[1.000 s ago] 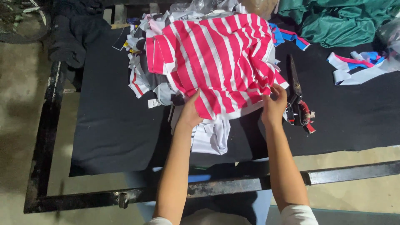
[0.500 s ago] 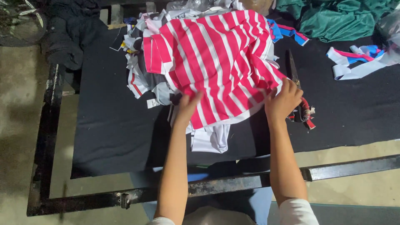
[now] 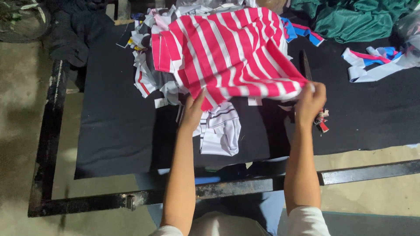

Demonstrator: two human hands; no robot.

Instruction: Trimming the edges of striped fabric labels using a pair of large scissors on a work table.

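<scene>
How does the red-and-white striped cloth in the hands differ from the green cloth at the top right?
The striped cloth bears broad red and white bands; the green cloth is one plain colour. The striped cloth is gripped at its near edge by the left hand and right hand and pulled fairly flat; the green cloth lies bunched and untouched. The striped cloth covers a heap of scraps; the green cloth lies apart. Both are soft fabric over the black work surface.
</scene>
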